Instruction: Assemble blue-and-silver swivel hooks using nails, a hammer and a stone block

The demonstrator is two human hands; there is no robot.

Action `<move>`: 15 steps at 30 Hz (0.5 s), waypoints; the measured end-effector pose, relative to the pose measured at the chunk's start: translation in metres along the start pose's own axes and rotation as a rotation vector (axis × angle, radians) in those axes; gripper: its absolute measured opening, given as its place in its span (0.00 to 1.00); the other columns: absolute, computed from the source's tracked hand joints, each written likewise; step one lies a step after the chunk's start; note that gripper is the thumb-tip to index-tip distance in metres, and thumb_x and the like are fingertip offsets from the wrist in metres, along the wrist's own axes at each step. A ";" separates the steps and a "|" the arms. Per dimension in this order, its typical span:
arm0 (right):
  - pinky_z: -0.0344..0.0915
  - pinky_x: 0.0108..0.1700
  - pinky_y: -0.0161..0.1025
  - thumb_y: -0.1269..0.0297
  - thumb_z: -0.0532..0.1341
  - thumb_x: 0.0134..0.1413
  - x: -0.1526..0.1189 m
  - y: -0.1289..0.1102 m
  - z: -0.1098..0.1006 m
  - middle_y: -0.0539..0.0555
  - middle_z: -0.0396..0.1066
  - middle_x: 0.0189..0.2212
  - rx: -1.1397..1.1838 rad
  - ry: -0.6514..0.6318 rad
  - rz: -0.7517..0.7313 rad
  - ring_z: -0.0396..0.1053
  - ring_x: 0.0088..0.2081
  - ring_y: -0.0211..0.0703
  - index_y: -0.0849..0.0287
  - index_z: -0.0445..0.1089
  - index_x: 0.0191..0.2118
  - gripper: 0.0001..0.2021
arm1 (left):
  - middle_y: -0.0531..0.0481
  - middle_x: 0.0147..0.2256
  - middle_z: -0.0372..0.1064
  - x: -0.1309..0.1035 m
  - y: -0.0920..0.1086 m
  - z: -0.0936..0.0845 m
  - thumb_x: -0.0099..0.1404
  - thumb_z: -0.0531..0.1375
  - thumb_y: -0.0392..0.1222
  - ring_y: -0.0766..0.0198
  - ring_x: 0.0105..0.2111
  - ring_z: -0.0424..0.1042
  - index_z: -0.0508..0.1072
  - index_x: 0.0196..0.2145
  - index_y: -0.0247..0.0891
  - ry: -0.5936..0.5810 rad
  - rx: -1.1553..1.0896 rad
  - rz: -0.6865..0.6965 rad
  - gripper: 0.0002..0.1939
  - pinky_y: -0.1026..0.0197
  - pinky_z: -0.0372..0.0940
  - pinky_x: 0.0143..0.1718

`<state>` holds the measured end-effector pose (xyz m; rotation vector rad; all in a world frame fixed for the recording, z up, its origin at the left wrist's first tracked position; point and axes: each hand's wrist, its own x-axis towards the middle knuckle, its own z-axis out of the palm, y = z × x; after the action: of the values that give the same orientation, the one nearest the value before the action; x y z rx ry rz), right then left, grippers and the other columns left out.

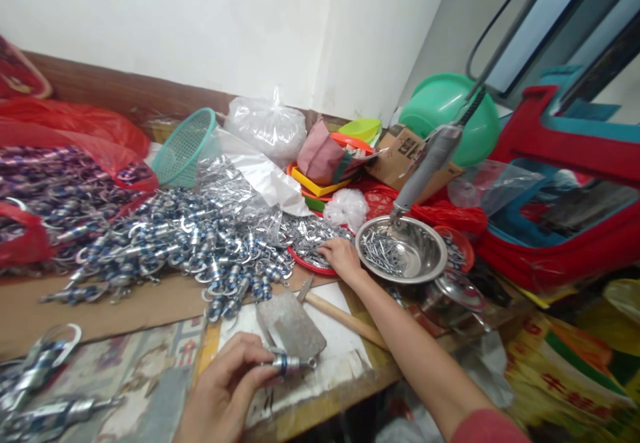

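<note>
My left hand [227,389] is closed in a pinch around a silvery expansion bolt [290,365] with a blue band and a small ring at its end. Just behind that bolt lies a worn metal block [293,326]. Reaching forward, my right hand [341,258] has its fingers bent together in a red tray [313,264] of small shiny metal pieces [305,233]; whatever the fingertips pinch is too small to make out. A hammer with a wooden handle [347,319] lies beneath my right forearm.
Blue-banded hook bolts [200,236] are heaped at left, with more in a red bag [120,143]. A steel bowl [427,253] of nails stands right of my right hand. Above it hangs a grey electric screwdriver [430,163]. A green basin [450,113] and red stool [530,243] are beyond.
</note>
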<state>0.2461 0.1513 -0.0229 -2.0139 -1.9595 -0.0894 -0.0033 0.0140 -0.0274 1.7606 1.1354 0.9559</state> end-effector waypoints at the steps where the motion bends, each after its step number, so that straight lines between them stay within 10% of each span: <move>1: 0.60 0.40 0.35 0.62 0.56 0.56 0.003 0.000 0.000 0.54 0.73 0.35 0.024 0.017 0.015 0.68 0.39 0.42 0.55 0.75 0.32 0.10 | 0.51 0.28 0.73 -0.001 0.000 -0.001 0.58 0.58 0.42 0.62 0.31 0.73 0.76 0.26 0.43 0.015 0.006 -0.008 0.07 0.67 0.66 0.33; 7: 0.62 0.41 0.36 0.64 0.52 0.58 -0.009 -0.001 -0.017 0.57 0.73 0.37 0.244 0.117 0.034 0.69 0.39 0.44 0.60 0.75 0.33 0.14 | 0.50 0.28 0.74 -0.005 0.000 -0.006 0.55 0.60 0.39 0.61 0.31 0.73 0.77 0.25 0.42 0.032 -0.017 -0.006 0.06 0.65 0.67 0.33; 15: 0.66 0.32 0.32 0.67 0.60 0.52 -0.105 -0.059 -0.039 0.52 0.73 0.26 0.799 0.016 -0.241 0.70 0.30 0.38 0.60 0.75 0.29 0.07 | 0.55 0.24 0.71 -0.005 -0.002 0.006 0.50 0.63 0.34 0.64 0.26 0.72 0.75 0.33 0.41 0.171 -0.247 -0.087 0.11 0.66 0.69 0.30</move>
<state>0.1902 0.0401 -0.0035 -1.2531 -1.8048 0.5334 0.0001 0.0085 -0.0321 1.4426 1.1369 1.1578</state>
